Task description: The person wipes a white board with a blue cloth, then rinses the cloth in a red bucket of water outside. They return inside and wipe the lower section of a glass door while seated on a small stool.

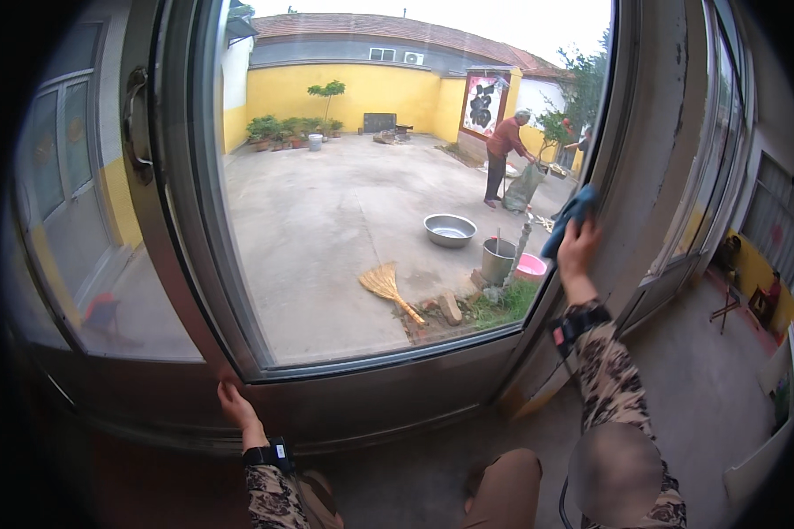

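A blue cloth is held in my right hand, against the right side of the metal frame around a glass door pane. Down at the lower left corner of that frame, my left hand touches the metal door, its fingers bent; whether it grips the edge I cannot tell. Further left on the door stile is a curved metal handle. Both my wrists wear black bands over patterned sleeves.
Through the glass show a courtyard with a straw broom, a metal basin, a bucket and a pink basin. Beyond them, a person bends over a sack. Windows stand at my right.
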A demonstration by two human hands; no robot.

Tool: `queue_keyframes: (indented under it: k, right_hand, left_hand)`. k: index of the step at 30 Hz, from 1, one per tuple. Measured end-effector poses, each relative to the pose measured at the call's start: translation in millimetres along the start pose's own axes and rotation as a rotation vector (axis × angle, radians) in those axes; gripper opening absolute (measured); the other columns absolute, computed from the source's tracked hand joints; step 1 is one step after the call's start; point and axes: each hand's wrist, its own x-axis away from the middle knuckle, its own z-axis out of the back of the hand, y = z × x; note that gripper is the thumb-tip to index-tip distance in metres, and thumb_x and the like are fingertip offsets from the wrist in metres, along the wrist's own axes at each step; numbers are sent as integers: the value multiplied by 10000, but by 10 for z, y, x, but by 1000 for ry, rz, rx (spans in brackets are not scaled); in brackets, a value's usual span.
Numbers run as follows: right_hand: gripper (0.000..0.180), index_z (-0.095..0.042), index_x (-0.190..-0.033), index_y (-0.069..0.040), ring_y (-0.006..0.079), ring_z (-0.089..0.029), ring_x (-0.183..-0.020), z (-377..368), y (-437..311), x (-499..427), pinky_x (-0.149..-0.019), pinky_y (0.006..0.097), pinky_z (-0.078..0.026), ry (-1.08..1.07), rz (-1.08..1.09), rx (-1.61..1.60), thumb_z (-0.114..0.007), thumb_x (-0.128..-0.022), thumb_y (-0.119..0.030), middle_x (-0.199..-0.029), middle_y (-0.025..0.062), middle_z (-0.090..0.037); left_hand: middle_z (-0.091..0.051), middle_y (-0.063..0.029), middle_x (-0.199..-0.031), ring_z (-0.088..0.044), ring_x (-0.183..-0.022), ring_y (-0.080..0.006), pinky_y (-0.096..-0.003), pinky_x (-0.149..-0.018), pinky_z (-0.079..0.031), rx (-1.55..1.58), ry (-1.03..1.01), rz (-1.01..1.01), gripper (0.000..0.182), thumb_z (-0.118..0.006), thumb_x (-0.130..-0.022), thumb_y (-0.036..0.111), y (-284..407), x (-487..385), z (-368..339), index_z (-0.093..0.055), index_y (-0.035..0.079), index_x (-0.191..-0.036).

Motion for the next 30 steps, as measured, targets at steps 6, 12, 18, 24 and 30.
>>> queue_keyframes:
  k: [6, 12, 18, 24, 30]
  right_hand:
    - [461, -525, -1205, 24, 440, -500, -1049, -315, -857, -1843, -923, 468, -405, -146, -39, -395, -522, -905, -326, -1167, 281, -528]
    - [615, -391, -1348, -61, 464, -437, -1155, -743, -1875, -1486, -886, 537, -436, 226, 101, 122, -470, -891, -464, -1302, 274, -431]
    - [587, -423, -1338, -94, 450, -424, -1187, -665, -2970, -1403, -894, 548, -407, 305, 376, 18, -490, -877, -451, -1319, 241, -434]
    - [590, -328, -1412, -216, 331, -221, -1362, -483, -4226, -1287, -1040, 542, -178, 71, 548, -120, -435, -892, -472, -1480, 122, -255]
    - [555, -353, -1392, -231, 317, -192, -1375, -474, -5121, -1167, -1057, 556, -130, 49, 674, -231, -445, -894, -459, -1469, 122, -271]
  left_hand:
    - [-607, -159, -1148, -576, -1052, -300, -358, -882, -436, 55, 31, -42, 416, -478, -943, 355, 26, 80, -47, -543, 31, -1197]
    - [-590, -169, -1160, -559, -1071, -324, -374, -899, -434, 31, 4, -11, 412, -524, -918, 348, -24, 59, -86, -545, 28, -1178]
    - [-559, -189, -1182, -537, -1092, -340, -394, -926, -429, 26, -25, -9, 415, -558, -844, 249, 122, 165, -39, -529, 11, -1183]
    - [-563, -175, -1172, -538, -1084, -351, -414, -933, -426, -20, -64, -5, 429, -563, -776, 159, 293, 196, 97, -531, 17, -1180]
    - [-585, -163, -1117, -559, -1051, -338, -402, -907, -441, 16, -125, 67, 403, -558, -730, 106, 360, 172, 139, -573, 33, -1126]
